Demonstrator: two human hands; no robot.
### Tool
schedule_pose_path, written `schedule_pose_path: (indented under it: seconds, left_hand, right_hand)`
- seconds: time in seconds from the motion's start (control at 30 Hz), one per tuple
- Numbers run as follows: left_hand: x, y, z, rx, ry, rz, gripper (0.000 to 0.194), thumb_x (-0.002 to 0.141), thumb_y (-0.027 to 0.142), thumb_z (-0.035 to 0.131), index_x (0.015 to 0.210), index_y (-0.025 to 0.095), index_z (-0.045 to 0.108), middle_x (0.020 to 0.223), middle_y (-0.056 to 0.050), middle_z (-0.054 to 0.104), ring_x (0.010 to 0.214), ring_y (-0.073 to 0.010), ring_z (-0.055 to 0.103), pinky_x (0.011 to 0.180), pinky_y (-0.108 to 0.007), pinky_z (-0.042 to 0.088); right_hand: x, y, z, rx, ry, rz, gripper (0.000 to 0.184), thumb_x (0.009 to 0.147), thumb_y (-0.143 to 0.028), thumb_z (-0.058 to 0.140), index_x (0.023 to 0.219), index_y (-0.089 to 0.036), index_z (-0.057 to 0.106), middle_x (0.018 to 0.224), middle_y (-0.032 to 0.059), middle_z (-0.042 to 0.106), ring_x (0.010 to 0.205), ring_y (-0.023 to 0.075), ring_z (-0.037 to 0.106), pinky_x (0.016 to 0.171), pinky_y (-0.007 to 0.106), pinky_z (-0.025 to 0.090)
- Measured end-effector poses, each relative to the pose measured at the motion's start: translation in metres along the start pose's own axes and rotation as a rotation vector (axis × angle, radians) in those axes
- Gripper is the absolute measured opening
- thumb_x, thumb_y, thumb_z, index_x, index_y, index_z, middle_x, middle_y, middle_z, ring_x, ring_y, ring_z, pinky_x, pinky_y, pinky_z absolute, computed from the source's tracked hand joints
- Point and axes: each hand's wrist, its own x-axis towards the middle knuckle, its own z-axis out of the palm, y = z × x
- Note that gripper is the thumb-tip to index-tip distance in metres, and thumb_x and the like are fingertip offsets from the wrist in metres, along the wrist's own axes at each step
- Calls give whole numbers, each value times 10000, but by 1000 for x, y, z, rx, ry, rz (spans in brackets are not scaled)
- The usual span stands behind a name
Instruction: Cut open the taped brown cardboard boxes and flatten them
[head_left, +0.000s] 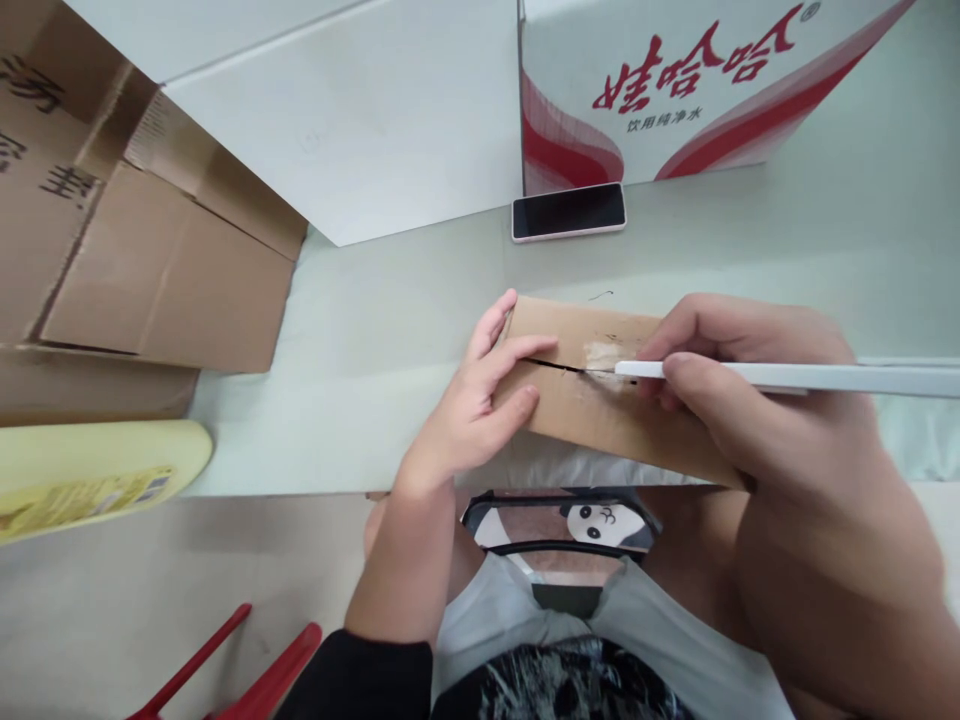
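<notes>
A small, flat brown cardboard box [645, 430] lies near the table's front edge. A dark, narrow slit runs along its top, and a pale, scuffed patch lies beside the slit. My left hand [487, 390] rests on the box's left end, fingers spread across the top and side. My right hand [750, 380] grips a long, slim white-handled tool [780, 376] between thumb and fingers. Its thin tip touches or hovers just over the box at the slit's right end. The tool's far end runs out of view at the right.
A black-screened phone [568, 212] lies behind the box, against a white-and-red carton [645, 150]. A large white box [360, 130] stands beside that carton. Brown cartons [172, 270] and a yellow bottle [105, 470] are at left. Red legs [262, 675] show on the floor.
</notes>
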Motion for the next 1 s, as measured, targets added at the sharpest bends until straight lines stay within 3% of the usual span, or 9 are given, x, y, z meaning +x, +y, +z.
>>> schedule_pose_path:
  seconds: [0.1, 0.27, 0.47, 0.73, 1.0]
  left_hand:
    - [1, 0, 0, -16, 1, -6, 451, 1055, 495, 480, 1409, 246, 608, 1763, -172, 242, 1649, -361, 245, 1273, -575, 385]
    - [3, 1, 0, -54, 4, -29, 487, 1045, 545, 490, 1400, 237, 621, 1770, -185, 229, 1639, -355, 279, 1267, -563, 391]
    - [5, 2, 0, -67, 27, -66, 518, 1013, 594, 538, 1370, 236, 652, 1756, -174, 283, 1624, -366, 313, 1267, -566, 391]
    - [5, 1, 1, -64, 42, -63, 513, 1009, 595, 544, 1365, 243, 659, 1750, -174, 300, 1612, -370, 341, 1253, -570, 413]
    - [6, 2, 1, -64, 43, -87, 539, 1001, 627, 538, 1352, 238, 667, 1744, -172, 316, 1619, -356, 330, 1253, -552, 418]
  right_hand:
    - [5, 3, 1, -58, -20, -62, 148, 840, -258, 578, 706, -224, 630, 601, -20, 621, 540, 117, 498, 516, 287, 336]
    - [9, -3, 5, -97, -90, -130, 134, 810, -238, 559, 678, -228, 577, 504, -42, 498, 453, 99, 395, 469, 287, 294]
    - [7, 1, 6, -42, -42, -152, 184, 813, -203, 552, 635, -234, 517, 497, -45, 428, 460, 107, 362, 471, 305, 270]
    - [4, -1, 6, -53, 104, -41, 341, 841, -196, 604, 548, -227, 432, 499, -26, 355, 492, 120, 329, 479, 317, 250]
    - [9, 6, 6, -124, 48, -103, 289, 826, -214, 601, 575, -236, 460, 482, -32, 384, 459, 116, 347, 447, 301, 248]
